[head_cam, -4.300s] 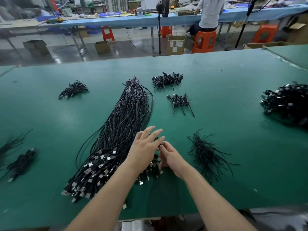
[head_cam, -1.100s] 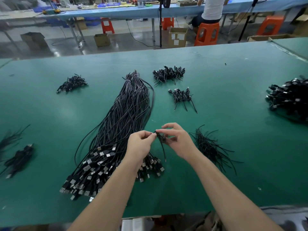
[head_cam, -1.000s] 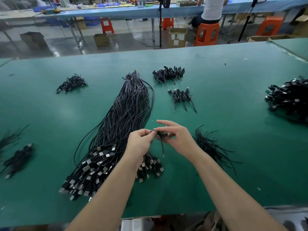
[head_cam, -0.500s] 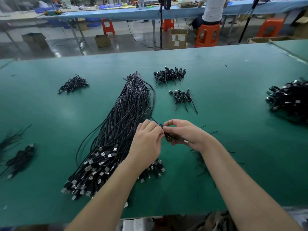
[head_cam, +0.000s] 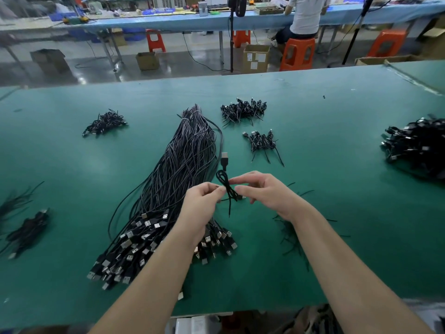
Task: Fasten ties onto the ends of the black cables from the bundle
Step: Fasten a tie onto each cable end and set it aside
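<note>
A long bundle of black cables (head_cam: 183, 169) with USB plugs at its near end lies on the green table (head_cam: 337, 131). Just above the table, my left hand (head_cam: 204, 203) and my right hand (head_cam: 262, 191) both pinch one cable end (head_cam: 224, 179) folded into a small loop, its USB plug sticking up. A thin black tie (head_cam: 230, 208) hangs down from the pinch point between my fingers. My right forearm partly covers the loose pile of black ties (head_cam: 289, 232).
Small heaps of tied cable ends lie at the back middle (head_cam: 243, 110), below it (head_cam: 262, 142) and at the back left (head_cam: 104, 122). A large heap of black cables (head_cam: 416, 145) sits at the right; more lie at the left edge (head_cam: 26, 227). A person sits at a far bench (head_cam: 305, 13).
My hands have lifted slightly and spread apart; the cable end now shows as a loop with its plug pointing up and a tie dangling. Earlier both hands were down at the plug ends.
</note>
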A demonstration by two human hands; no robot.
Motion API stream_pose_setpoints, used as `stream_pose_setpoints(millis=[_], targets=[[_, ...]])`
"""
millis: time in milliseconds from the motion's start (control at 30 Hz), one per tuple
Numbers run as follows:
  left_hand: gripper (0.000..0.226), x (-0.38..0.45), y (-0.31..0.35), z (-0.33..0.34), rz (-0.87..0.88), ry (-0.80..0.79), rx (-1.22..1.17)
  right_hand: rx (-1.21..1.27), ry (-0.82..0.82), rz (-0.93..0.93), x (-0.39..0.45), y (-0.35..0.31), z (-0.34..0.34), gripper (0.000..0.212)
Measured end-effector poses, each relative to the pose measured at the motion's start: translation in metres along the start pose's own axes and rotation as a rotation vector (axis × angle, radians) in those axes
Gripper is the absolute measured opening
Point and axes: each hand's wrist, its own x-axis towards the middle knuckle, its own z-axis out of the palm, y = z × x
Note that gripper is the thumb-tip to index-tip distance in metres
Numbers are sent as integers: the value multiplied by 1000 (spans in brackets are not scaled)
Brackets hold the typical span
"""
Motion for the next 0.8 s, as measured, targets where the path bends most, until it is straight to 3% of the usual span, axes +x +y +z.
stream_pose_setpoints(millis=[233,533,800], targets=[[18,-6,-2,10,-31,-63,5,57,116,-31,-3,3,12,9],[19,-6,0,4,-82,-211,-266,60,143,-69,-5,-2,15,12],[15,-6,-3,3,-54,-132,-235,1,177,-56,-7,-3,19,23]])
